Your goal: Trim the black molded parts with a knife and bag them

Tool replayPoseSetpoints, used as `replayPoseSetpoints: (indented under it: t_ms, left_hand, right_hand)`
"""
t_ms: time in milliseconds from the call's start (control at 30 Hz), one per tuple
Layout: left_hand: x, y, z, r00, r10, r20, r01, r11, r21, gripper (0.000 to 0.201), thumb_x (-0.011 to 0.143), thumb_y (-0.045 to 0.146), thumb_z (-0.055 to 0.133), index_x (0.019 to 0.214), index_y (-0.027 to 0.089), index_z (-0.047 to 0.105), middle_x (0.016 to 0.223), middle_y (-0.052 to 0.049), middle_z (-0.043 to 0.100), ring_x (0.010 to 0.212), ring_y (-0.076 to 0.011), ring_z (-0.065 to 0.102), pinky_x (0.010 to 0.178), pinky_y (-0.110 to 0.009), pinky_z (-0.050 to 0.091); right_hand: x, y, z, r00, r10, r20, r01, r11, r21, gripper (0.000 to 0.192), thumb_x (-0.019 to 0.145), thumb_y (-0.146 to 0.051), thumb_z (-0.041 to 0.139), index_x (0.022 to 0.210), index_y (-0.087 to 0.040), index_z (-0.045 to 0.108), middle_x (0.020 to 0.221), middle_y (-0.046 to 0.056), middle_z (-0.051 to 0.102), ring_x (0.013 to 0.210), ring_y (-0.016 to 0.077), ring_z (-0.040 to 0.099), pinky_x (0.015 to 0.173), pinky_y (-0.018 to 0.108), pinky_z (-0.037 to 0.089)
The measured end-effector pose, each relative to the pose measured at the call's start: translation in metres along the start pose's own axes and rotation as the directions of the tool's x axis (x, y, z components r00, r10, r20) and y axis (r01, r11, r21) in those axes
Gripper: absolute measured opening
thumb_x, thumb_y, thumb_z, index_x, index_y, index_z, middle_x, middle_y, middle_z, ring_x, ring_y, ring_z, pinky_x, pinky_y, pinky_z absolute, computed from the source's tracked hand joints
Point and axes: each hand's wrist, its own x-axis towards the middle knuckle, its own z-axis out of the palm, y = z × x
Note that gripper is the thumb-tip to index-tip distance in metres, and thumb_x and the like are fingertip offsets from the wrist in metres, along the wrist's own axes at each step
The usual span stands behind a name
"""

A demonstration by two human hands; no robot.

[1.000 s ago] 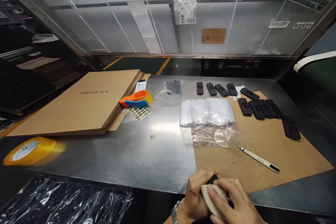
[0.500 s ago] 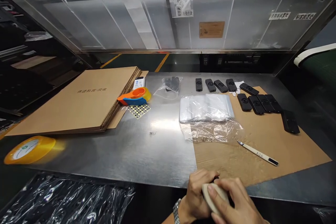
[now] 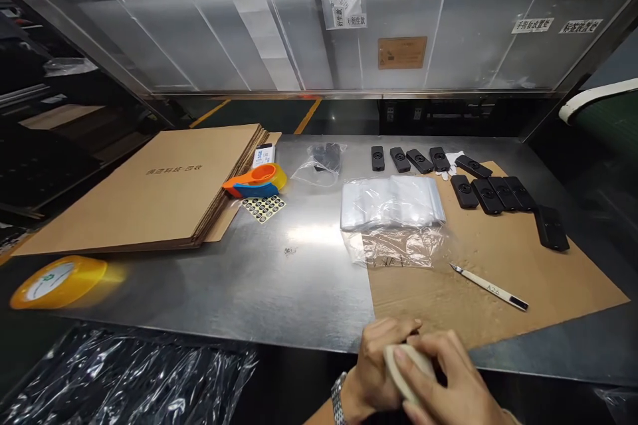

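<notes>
At the table's front edge, my left hand is closed, its fingers curled around something mostly hidden; only a dark sliver shows between the hands. My right hand grips a beige, rounded pad and presses it against what the left hand holds. The pad's exact kind is unclear. Beyond the hands, a cream-handled craft knife lies on a brown cardboard sheet. Farther back are a stack of clear plastic bags and several small black devices with round marks.
On the left lie flat cardboard boxes, an orange-and-blue tape dispenser, a label sheet and a yellow tape roll. A bagged dark item sits at the back. A clear panel hangs over the table.
Both hands stay together at the front edge, shifting only slightly with the pad. The view has tilted a little; the things on the table have not moved.
</notes>
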Motion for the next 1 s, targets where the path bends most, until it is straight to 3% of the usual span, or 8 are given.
replayPoseSetpoints:
  t_ms: [167,333,500,600,700,800,900,1000]
  left_hand:
    - [-0.002,0.005,0.008,0.983,-0.168,-0.07,0.132,0.923,-0.361,0.054,0.075,0.025,0.058,0.127,0.019,0.046,0.087,-0.009,0.065,0.067,-0.0196,0.059,0.067,-0.033,0.046]
    - [0.008,0.006,0.012,0.874,-0.451,-0.182,0.174,0.639,-0.749,0.071,0.067,0.022,0.059,0.134,0.028,0.037,0.143,-0.003,0.033,0.128,-0.0277,0.032,0.104,-0.039,0.029]
    - [0.019,0.004,0.0,0.725,-0.679,0.116,0.201,0.047,-0.979,0.06,0.079,0.025,0.051,0.136,0.025,0.03,0.096,-0.006,0.065,0.103,-0.0211,0.055,0.1,-0.046,0.034]
    - [0.023,0.005,-0.007,0.668,-0.702,0.246,0.215,-0.134,-0.967,0.058,0.086,0.049,0.043,0.137,0.027,0.026,0.079,-0.002,0.061,0.074,-0.0157,0.059,0.081,-0.043,0.049]
    - [0.024,0.006,-0.006,0.615,-0.681,0.398,0.335,-0.231,-0.913,0.066,0.082,0.064,0.034,0.136,0.026,0.029,0.075,-0.003,0.059,0.061,-0.0155,0.057,0.055,-0.031,0.051]
    - [0.017,0.005,0.004,0.594,-0.619,0.514,0.453,-0.271,-0.849,0.073,0.079,0.071,0.028,0.136,0.026,0.029,0.066,-0.002,0.058,0.046,-0.0149,0.053,0.043,-0.024,0.042]
    - [0.007,0.007,0.014,0.557,-0.646,0.523,0.507,-0.235,-0.829,0.074,0.078,0.072,0.026,0.132,0.022,0.037,0.06,-0.002,0.058,0.039,-0.0141,0.05,0.041,-0.023,0.037]
    - [0.0,0.01,0.018,0.474,-0.677,0.563,0.632,-0.183,-0.753,0.09,0.073,0.079,0.016,0.099,0.005,0.06,0.049,-0.006,0.054,0.035,-0.0146,0.048,0.037,-0.022,0.031]
  right_hand:
    - [0.002,0.0,0.0,0.965,0.237,0.111,-0.26,0.921,0.29,0.05,0.087,-0.018,0.046,0.136,-0.022,0.038,0.101,0.011,0.052,0.09,0.0193,0.053,0.072,0.031,0.052]
    - [-0.018,0.001,0.021,0.891,0.436,0.125,-0.439,0.761,0.477,0.048,0.09,-0.024,0.045,0.136,-0.029,0.036,0.108,0.007,0.05,0.1,0.018,0.054,0.084,0.029,0.049]
    - [-0.05,0.011,0.029,0.8,0.482,0.358,-0.599,0.677,0.428,0.041,0.09,-0.027,0.044,0.13,-0.027,0.046,0.093,0.005,0.057,0.088,0.0166,0.059,0.079,0.027,0.051]
    - [-0.057,0.018,0.017,0.806,0.483,0.342,-0.585,0.736,0.339,0.04,0.089,-0.027,0.045,0.129,-0.027,0.047,0.099,0.006,0.056,0.092,0.0167,0.058,0.08,0.026,0.051]
    - [-0.049,0.019,0.006,0.903,0.402,0.153,-0.427,0.877,0.219,0.045,0.088,-0.02,0.047,0.133,-0.024,0.042,0.115,0.01,0.049,0.105,0.0193,0.052,0.085,0.028,0.049]
    - [-0.031,0.014,0.004,0.968,0.195,0.156,-0.219,0.964,0.152,0.052,0.086,-0.014,0.048,0.136,-0.019,0.037,0.116,0.014,0.045,0.103,0.021,0.049,0.083,0.032,0.049]
    - [-0.018,0.015,0.009,0.976,0.082,0.203,-0.104,0.989,0.101,0.054,0.085,-0.01,0.048,0.137,-0.017,0.036,0.113,0.015,0.044,0.094,0.0201,0.048,0.076,0.032,0.05]
    - [-0.014,0.023,0.013,0.972,0.154,0.175,-0.165,0.985,0.047,0.053,0.086,-0.008,0.044,0.138,-0.017,0.034,0.112,0.014,0.043,0.094,0.0196,0.045,0.076,0.034,0.048]
